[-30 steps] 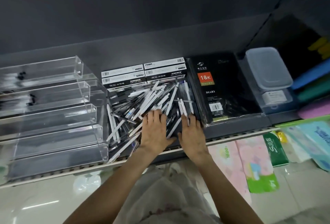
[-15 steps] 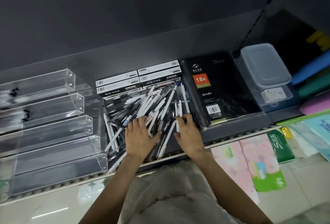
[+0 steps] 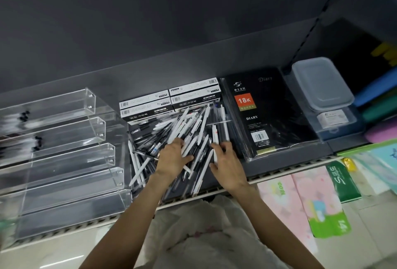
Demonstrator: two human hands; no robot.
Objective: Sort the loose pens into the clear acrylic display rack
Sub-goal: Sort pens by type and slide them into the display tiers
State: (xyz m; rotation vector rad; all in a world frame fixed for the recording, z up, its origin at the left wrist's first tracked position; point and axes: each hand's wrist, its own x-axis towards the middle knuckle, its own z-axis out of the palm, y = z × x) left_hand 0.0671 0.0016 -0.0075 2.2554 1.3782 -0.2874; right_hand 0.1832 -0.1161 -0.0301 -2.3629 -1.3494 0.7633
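Both hands down in the loose pens, rack waiting just to my left.

My left hand (image 3: 171, 157) lies on the pile of pens (image 3: 184, 131) with fingers spread; my right hand (image 3: 227, 161) curls its fingers round a few white barrels. They look light, stiff and slippery, so I'd pinch mid-barrel. The clear acrylic rack (image 3: 64, 150) stands just beside the heap on the shelf.

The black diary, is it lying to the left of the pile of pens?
No, the black diary lies to the right of the pile of pens, while the clear acrylic rack stands to their left.
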